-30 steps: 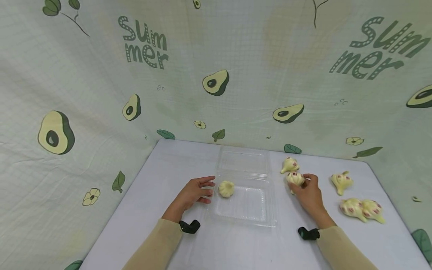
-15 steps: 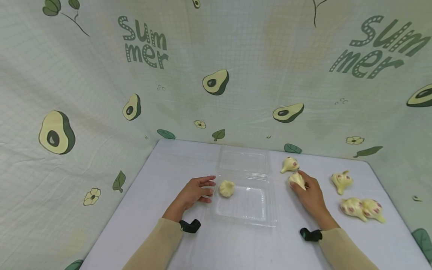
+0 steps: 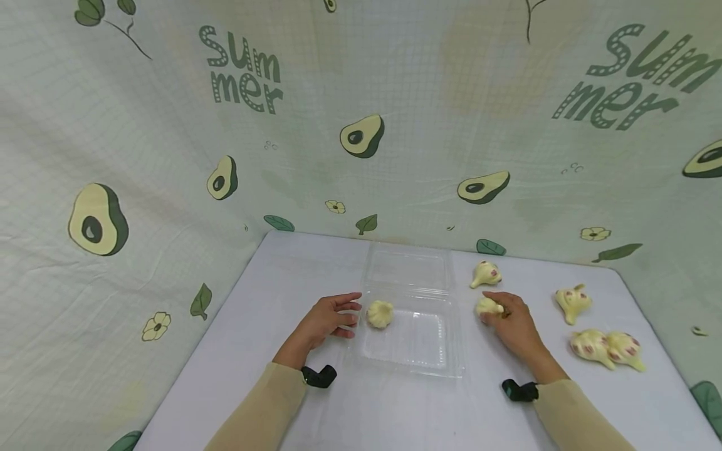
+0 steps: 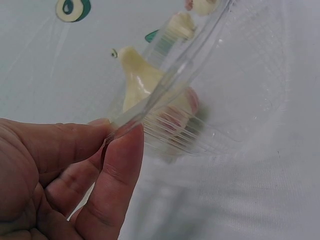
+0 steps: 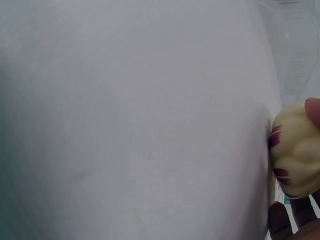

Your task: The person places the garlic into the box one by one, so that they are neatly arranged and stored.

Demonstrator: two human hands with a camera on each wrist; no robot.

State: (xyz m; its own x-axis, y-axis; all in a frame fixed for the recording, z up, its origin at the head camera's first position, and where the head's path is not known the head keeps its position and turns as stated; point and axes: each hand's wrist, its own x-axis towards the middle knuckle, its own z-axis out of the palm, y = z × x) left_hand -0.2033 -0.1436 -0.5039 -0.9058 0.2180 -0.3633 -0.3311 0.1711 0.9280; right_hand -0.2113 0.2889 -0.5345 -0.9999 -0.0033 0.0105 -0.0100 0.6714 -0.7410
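Observation:
A clear plastic clamshell box (image 3: pixel 417 335) lies with its lid (image 3: pixel 408 269) folded back on the white table. Inside its left end sits one pale garlic bulb (image 3: pixel 380 314); the left wrist view shows this bulb (image 4: pixel 145 85) with its neck and purple patches. Thumb and forefinger of my left hand (image 3: pixel 326 322) pinch the box's left rim (image 4: pixel 150 102). To the right of the box, my right hand (image 3: pixel 513 326) grips another garlic bulb (image 3: pixel 488 307). In the right wrist view that bulb (image 5: pixel 295 152) has purple streaks, with fingers on either side of it.
Behind the right hand lies a garlic bulb (image 3: pixel 486 274). Farther right is a single bulb (image 3: pixel 573 304), and nearer the front two bulbs touch, one left (image 3: pixel 589 346) and one right (image 3: pixel 624 349). A printed cloth (image 3: pixel 417 144) hangs behind the table.
My right hand has turned its garlic bulb, so the purple-streaked side no longer faces the head camera, and has shifted it slightly. The left hand keeps its hold on the box.

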